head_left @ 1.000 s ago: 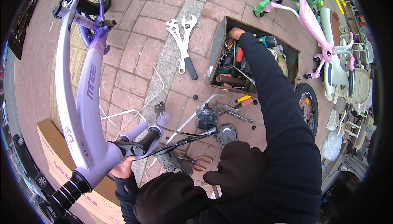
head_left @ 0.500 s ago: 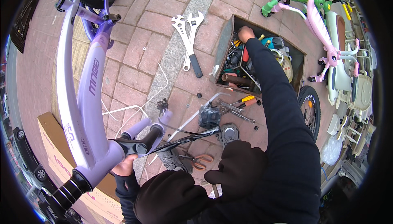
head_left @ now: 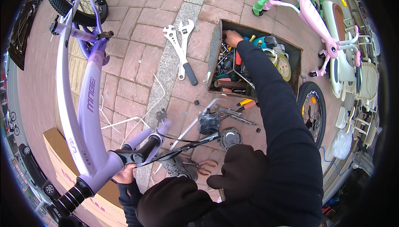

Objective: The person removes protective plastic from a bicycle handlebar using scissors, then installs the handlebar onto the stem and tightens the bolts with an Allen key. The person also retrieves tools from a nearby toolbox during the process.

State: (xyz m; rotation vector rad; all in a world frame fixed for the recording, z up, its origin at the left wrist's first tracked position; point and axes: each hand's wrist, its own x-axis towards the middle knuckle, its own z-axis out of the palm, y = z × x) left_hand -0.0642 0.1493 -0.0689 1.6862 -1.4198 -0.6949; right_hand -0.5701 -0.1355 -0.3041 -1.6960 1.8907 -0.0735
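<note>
One lilac frame [head_left: 87,119] rests in the left hand [head_left: 125,175] (seemingly gripped underneath).

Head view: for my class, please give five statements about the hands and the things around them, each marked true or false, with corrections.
1. The right hand reaches into the open toolbox. True.
2. The left hand holds a hammer. False: the left hand is at the front end of the purple and white bicycle frame.
3. Two large wrenches lie overlapping on the paving. True.
4. A loose wheel lies inside the toolbox. False: the wheel is outside, to its right.
5. An orange-handled tool lies beside a shoe. True.
</note>
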